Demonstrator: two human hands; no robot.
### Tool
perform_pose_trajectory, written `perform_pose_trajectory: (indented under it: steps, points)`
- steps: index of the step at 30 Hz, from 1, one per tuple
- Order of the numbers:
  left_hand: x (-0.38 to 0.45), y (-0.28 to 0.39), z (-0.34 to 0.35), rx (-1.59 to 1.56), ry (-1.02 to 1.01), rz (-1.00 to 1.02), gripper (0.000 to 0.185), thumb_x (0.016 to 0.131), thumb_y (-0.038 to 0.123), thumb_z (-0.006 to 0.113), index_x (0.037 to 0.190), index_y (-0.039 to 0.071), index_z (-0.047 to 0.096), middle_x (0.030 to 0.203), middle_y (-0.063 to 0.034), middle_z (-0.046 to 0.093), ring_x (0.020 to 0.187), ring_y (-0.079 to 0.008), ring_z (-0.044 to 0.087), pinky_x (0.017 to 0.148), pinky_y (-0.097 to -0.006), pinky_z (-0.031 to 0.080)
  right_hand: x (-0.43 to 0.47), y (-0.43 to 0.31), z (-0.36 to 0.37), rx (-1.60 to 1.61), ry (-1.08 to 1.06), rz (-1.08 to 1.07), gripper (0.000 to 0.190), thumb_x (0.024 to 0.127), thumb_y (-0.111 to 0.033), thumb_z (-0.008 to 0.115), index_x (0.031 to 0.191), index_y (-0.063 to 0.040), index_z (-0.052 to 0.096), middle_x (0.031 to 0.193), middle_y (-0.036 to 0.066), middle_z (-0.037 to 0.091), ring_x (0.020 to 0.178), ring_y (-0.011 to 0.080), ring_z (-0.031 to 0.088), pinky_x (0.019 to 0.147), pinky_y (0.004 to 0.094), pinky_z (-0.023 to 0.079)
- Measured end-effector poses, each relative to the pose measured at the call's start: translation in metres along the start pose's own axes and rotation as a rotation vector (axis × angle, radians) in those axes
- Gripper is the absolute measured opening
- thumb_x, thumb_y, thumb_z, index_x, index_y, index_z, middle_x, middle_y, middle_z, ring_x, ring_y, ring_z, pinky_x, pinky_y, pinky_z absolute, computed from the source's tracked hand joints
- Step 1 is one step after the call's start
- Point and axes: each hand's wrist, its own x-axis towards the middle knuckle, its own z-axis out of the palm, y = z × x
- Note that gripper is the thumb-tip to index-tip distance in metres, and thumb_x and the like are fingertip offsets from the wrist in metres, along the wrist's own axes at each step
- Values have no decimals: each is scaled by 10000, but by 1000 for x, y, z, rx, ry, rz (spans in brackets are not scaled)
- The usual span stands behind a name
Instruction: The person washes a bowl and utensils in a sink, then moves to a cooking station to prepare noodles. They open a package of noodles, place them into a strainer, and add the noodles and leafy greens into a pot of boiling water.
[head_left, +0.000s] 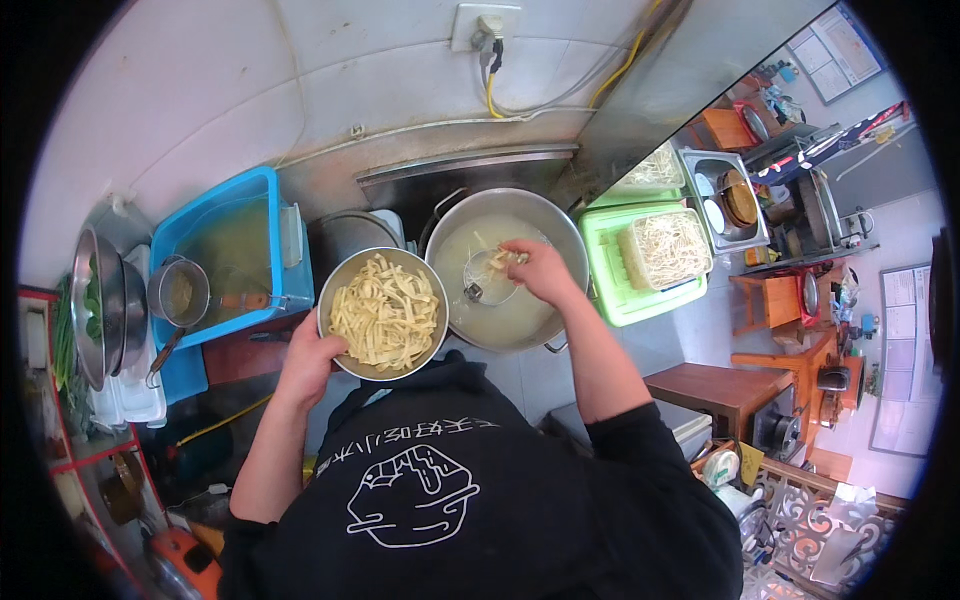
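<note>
My left hand (309, 358) grips the rim of a metal bowl (384, 313) filled with pale strips that look like tofu skin or flat noodles. Beside that bowl stands a large metal pot (510, 330) of cloudy liquid. Over the pot my right hand (531, 268) has some of the pale strips (501, 262) between its fingers. Just below those fingers a round wire strainer (491, 289) sits in the pot, partly hidden by the hand.
Left of the bowl is a blue plastic tub (281, 240) of liquid with a metal ladle pot (178, 291) at its edge. Right of the pot, a clear container of bean sprouts (671, 247) stands on a green plastic lid (611, 300). A wall socket (487, 28) with cables is above.
</note>
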Motion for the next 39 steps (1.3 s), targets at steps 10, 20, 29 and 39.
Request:
perform_pose_trajectory:
  steps: [10, 20, 29, 39]
  points:
    - [-88, 11, -80, -278, 72, 108, 702, 796, -5, 624, 1477, -30, 456, 1400, -159, 611, 1255, -263, 621, 1075, -376, 483, 38, 42, 47, 40, 3, 245, 269, 853, -231, 693, 1029, -44, 773, 1013, 179, 757, 963, 350, 721, 883, 434, 569]
    - [-180, -17, -154, -409, 335, 116, 668, 785, 14, 632, 1434, -42, 486, 1368, -171, 629, 1219, -302, 641, 1060, -408, 508, 111, 120, 150, -464, -159, 306, 387, 825, -401, 703, 906, -31, 782, 955, 193, 752, 900, 354, 727, 851, 453, 565]
    - [-267, -64, -225, -531, 592, 177, 660, 784, 21, 613, 1427, -57, 488, 1356, -185, 637, 1214, -324, 645, 1069, -426, 510, 97, 157, 115, -827, -93, 141, 306, 884, -303, 656, 945, -19, 752, 1001, 195, 739, 923, 374, 727, 861, 452, 578]
    - [-283, -87, -459, -644, 1014, 277, 428, 877, 85, 512, 1267, -81, 570, 1051, -197, 719, 782, -314, 727, 641, -333, 634, 76, -195, 88, -249, 227, -161, 206, 871, -163, 709, 977, 10, 745, 895, 168, 754, 834, 255, 725, 795, 369, 548]
